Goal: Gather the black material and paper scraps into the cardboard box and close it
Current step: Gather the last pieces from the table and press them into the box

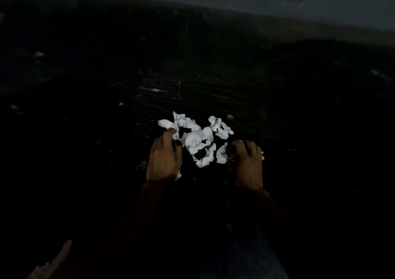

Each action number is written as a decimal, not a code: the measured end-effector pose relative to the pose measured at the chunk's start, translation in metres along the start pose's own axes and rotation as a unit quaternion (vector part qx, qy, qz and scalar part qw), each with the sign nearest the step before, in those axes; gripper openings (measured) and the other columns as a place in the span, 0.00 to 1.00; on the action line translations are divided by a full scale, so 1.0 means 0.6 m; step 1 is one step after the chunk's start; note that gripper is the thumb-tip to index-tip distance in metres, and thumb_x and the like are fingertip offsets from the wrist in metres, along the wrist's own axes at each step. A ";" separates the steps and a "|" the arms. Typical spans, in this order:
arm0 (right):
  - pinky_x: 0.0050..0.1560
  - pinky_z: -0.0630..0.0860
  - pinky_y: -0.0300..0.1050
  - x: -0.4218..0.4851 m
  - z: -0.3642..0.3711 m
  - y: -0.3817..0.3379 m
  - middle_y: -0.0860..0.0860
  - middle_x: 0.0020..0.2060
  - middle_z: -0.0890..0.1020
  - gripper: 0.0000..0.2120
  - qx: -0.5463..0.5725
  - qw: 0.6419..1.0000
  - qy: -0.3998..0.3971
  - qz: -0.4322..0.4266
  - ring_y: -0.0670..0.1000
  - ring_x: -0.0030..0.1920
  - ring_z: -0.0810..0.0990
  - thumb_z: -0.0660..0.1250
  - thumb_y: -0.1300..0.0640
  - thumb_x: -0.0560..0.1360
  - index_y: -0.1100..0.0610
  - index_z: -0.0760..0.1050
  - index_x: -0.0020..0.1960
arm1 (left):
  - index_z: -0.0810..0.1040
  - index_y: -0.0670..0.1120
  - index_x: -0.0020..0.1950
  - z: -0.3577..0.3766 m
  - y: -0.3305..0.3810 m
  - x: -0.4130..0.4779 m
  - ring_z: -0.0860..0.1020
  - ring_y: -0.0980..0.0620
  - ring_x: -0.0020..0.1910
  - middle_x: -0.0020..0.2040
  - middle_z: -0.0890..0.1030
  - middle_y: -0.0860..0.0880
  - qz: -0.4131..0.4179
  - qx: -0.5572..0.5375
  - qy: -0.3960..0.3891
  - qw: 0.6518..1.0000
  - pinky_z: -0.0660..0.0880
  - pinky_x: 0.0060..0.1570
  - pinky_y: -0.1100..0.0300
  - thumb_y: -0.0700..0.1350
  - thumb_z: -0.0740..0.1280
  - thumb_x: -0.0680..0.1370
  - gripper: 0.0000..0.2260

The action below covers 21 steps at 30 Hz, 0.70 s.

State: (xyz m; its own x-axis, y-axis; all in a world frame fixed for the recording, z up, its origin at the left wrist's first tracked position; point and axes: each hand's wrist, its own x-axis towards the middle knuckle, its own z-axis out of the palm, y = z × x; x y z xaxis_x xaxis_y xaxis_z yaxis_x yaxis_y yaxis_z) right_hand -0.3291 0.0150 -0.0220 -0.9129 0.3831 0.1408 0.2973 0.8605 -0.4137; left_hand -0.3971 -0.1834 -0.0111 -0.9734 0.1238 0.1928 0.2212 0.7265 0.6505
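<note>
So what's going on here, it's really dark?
A person is gathering crumpled white paper scraps on a dark surface. The left hand sits at the pile's left edge, the right hand at its right, over some shiny black bits. No box is in view, and it is too dark to tell whether either hand grips anything.
</note>
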 end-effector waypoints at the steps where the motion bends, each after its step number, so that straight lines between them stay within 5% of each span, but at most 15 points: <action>1: 0.56 0.73 0.56 0.003 -0.001 0.000 0.60 0.56 0.77 0.20 0.017 1.000 0.000 0.012 0.62 0.55 0.73 0.74 0.58 0.70 0.59 0.76 0.60 | 0.73 0.43 0.60 0.002 -0.002 0.000 0.76 0.41 0.48 0.49 0.79 0.40 0.026 0.004 0.000 1.000 0.72 0.49 0.50 0.46 0.58 0.77 0.14; 5: 0.55 0.70 0.50 0.021 -0.018 0.002 0.58 0.56 0.78 0.17 0.032 0.999 -0.031 0.013 0.59 0.56 0.74 0.70 0.59 0.73 0.58 0.75 0.61 | 0.75 0.44 0.57 0.003 -0.002 0.009 0.80 0.41 0.45 0.47 0.82 0.43 0.018 -0.010 -0.005 1.000 0.74 0.46 0.51 0.51 0.58 0.81 0.14; 10: 0.47 0.71 0.43 0.042 -0.063 -0.014 0.55 0.49 0.80 0.08 0.129 0.986 0.029 0.102 0.53 0.48 0.77 0.68 0.57 0.75 0.58 0.77 0.53 | 0.74 0.45 0.37 -0.027 0.033 0.027 0.76 0.47 0.33 0.33 0.77 0.48 -0.054 -0.048 0.054 0.996 0.69 0.36 0.59 0.52 0.69 0.75 0.14; 14: 0.51 0.74 0.44 0.046 -0.091 -0.031 0.58 0.48 0.83 0.09 0.180 0.967 0.110 0.143 0.57 0.50 0.81 0.68 0.57 0.75 0.59 0.78 0.53 | 0.75 0.41 0.42 -0.065 0.063 0.043 0.75 0.44 0.43 0.45 0.77 0.39 -0.131 -0.081 0.206 0.966 0.64 0.44 0.65 0.43 0.71 0.71 0.07; 17: 0.52 0.75 0.47 0.033 -0.103 -0.049 0.57 0.48 0.82 0.07 0.177 0.969 0.149 0.090 0.57 0.50 0.80 0.68 0.60 0.74 0.59 0.78 0.52 | 0.76 0.39 0.48 -0.077 0.062 0.034 0.73 0.50 0.44 0.48 0.76 0.36 -0.148 -0.141 0.310 0.928 0.66 0.48 0.70 0.39 0.66 0.73 0.05; 21: 0.57 0.74 0.48 -0.021 -0.078 -0.071 0.56 0.53 0.77 0.14 0.119 0.990 0.057 -0.046 0.56 0.54 0.75 0.70 0.65 0.71 0.57 0.78 0.56 | 0.80 0.45 0.54 -0.044 0.002 -0.041 0.75 0.40 0.53 0.54 0.75 0.37 -0.087 -0.040 0.234 0.968 0.70 0.59 0.53 0.43 0.62 0.78 0.10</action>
State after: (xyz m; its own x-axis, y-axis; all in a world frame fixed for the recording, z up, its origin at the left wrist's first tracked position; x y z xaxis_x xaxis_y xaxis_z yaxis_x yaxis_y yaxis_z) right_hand -0.3171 -0.0109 0.0358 -0.8916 0.3532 0.2834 0.1269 0.7956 -0.5923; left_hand -0.3715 -0.2036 0.0044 -0.8673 -0.3286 0.3739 0.0783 0.6517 0.7545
